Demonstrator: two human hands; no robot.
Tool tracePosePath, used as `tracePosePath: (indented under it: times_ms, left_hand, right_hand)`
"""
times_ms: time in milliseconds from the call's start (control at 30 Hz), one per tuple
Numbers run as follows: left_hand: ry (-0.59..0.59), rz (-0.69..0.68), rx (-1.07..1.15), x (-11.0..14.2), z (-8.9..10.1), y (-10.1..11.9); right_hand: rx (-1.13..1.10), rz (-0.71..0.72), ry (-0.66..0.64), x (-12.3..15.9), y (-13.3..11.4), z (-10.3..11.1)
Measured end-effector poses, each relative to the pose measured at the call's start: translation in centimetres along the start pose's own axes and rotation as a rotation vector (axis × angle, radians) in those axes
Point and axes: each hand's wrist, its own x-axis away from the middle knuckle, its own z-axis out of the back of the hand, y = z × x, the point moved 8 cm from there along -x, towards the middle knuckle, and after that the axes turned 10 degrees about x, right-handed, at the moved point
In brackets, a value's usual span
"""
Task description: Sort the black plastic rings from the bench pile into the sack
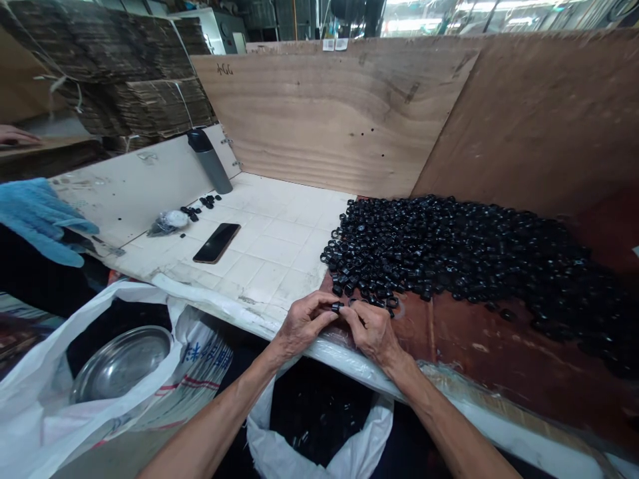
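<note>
The left hand is at the near edge of the table, its thumb and forefinger pinched on 1 small black piece. The right hand is just beside it, fingers curled and thumb close to the piece; whether these fingers grip anything I cannot tell. The piece is near the left end of a big pile of similar black parts, many ring-shaped, heaped on a red-brown surface in front of a wooden board. Below the hands, a white sack has dark contents with a few shiny bits. On the pale left part of the table lie a phone and a small plastic bag, with a grey flask near the back corner. Further left, a metal bowl sits in another sack, and a blue glove shows behind it
</note>
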Motion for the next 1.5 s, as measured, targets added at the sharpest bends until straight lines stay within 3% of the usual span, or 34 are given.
tracePosePath:
  times_ms: [400,867,933,1067,1233,1400,1500]
  left_hand:
    - [0.000,0.090,0.080,0.1,0.2,-0.8]
    - [-0.058,0.113,0.138,-0.1,0.1,-2.1]
    - [-0.075,0.107,0.148,-0.2,-0.4,-2.1]
    - [-0.146,0.076,0.125,0.2,-1.7,-1.7]
    - [-0.227,0.151,0.217,1.3,-3.1,-2.1]
    - [-0.223,-0.044,0.151,1.4,-4.1,-1.8]
    - [-0.198,-0.039,0.205,0.9,-4.7,-2.4]
  right_hand:
    - [-0.110,0.047,0.029,0.0,-0.3,-0.2]
    - [-0.065,0.068,0.042,0.3,-0.8,-0.1]
    - [-0.073,-0.044,0.052,0.7,-0.6,-0.1]
    - [-0.151,-0.406,0.060,3.3,0.5,-0.2]
    - [-0.117,-0.370,0.123,5.7,-0.9,0.7]
    - [-0.308,-0.702,0.124,7.7,1.8,-0.4]
    - [-0.302,-0.700,0.177,7.8,1.9,0.0]
